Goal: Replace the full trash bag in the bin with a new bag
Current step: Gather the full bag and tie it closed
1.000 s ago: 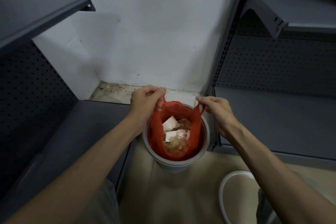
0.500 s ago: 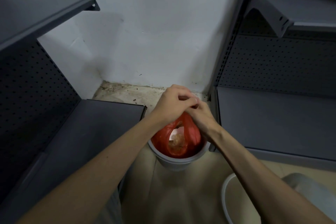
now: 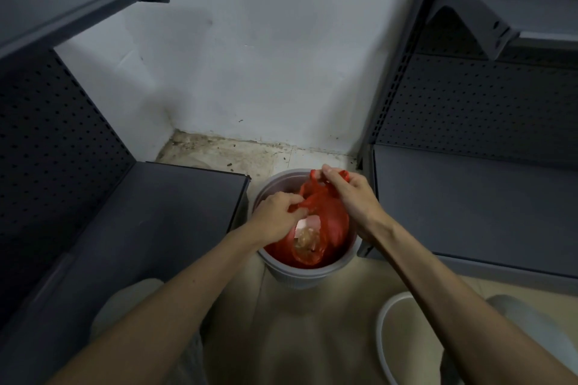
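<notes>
Hands [image 3: 353, 197] now apart, bag [image 3: 331, 222] in bin [image 3: 300, 273]

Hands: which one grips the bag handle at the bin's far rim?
The right hand: it pinches the red bag's handle at the far rim; the left hand grips the bag lower, nearer the trash.

Red trash bag [image 3: 331, 216]: thin translucent plastic, sits inside the bin [image 3: 300, 275], full. Top partly gathered, handle loops pulled up and crossed over the opening; one loop runs to the far rim, the other to the left side. Mouth not closed: white paper scraps and a brownish clump in clear wrap show at the near side. Bag's lower part fills the bin interior to just under the rim.

Bin: small round grey plastic bucket, ribbed outer wall, upright on the beige floor, in the gap between two dark shelf units, near the wall corner.
</notes>
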Demonstrator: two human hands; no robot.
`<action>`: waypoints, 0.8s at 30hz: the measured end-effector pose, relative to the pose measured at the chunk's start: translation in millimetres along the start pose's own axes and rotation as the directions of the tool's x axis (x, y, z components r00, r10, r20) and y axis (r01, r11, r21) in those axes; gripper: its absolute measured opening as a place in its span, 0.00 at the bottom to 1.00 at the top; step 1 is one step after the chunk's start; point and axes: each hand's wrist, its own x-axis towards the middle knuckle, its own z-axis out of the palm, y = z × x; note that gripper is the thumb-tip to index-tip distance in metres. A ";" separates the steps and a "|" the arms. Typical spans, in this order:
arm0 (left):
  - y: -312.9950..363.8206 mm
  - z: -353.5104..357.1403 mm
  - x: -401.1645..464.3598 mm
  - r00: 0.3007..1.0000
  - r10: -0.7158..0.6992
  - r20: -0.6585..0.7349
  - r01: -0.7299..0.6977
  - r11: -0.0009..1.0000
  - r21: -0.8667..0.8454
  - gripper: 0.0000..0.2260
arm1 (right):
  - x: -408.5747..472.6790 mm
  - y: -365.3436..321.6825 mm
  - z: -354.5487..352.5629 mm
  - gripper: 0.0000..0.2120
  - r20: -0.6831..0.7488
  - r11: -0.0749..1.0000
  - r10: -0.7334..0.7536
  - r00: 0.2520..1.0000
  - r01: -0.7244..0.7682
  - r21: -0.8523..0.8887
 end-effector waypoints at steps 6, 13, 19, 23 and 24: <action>-4.2 -17.9 5.7 0.997 -0.077 0.004 0.076 0.975 -0.211 0.10 | -6.7 18.9 -10.2 0.14 0.170 0.962 -0.056 0.984 0.099 -0.255; -8.2 -19.4 7.0 0.992 -0.123 0.024 0.125 0.953 -0.275 0.04 | -0.9 50.9 -13.9 0.11 0.267 0.418 -0.161 0.950 0.311 -0.854; -20.7 -12.2 4.1 0.981 -0.191 -0.011 0.182 0.947 -0.265 0.11 | 3.3 60.1 -6.5 0.13 0.269 0.322 -0.155 0.950 0.306 -0.896; -22.5 -8.6 2.1 0.996 -0.084 -0.024 0.080 0.987 -0.140 0.08 | 4.1 65.4 -3.1 0.14 0.265 0.345 -0.139 0.954 0.297 -0.890; -21.6 -6.9 2.7 0.996 -0.069 -0.053 0.062 0.991 -0.122 0.10 | 3.7 66.3 -2.9 0.14 0.259 0.367 -0.143 0.955 0.295 -0.882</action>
